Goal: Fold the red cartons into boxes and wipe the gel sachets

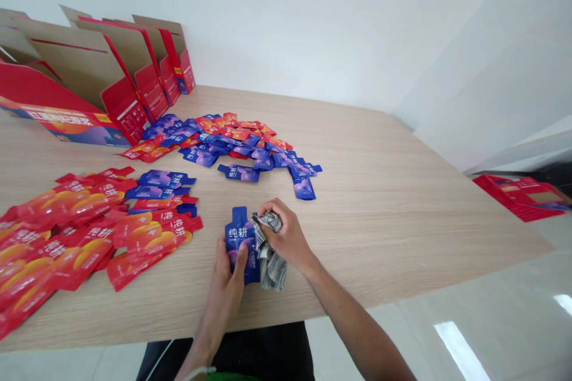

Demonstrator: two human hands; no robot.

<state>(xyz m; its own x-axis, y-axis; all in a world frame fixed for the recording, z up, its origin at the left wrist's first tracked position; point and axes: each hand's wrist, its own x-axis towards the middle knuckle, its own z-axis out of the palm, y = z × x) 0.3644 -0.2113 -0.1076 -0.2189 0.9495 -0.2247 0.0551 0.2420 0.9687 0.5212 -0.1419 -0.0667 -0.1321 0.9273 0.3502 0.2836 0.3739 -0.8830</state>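
Observation:
My left hand (230,277) grips a blue pouch (239,232) with white lettering, thumb across its front and the narrow neck pointing away from me. Close beside it, my right hand (286,232) is closed on a crumpled grey striped cloth (272,265), which hangs down along the pouch's right edge. Whether the cloth presses on the pouch is hard to see. Beyond both hands lies a loose heap of small blue pouches (241,173) and red pouches (236,133). To the left, larger-looking red pouches (84,244) overlap in a spread pile, with a few blue ones at its far right corner.
Open red cardboard boxes (80,122) stand in a row at the back left, flaps up. A white wall (290,24) borders the wooden table (379,202) at the back. Off the table's right side, another red box (518,193) sits lower down.

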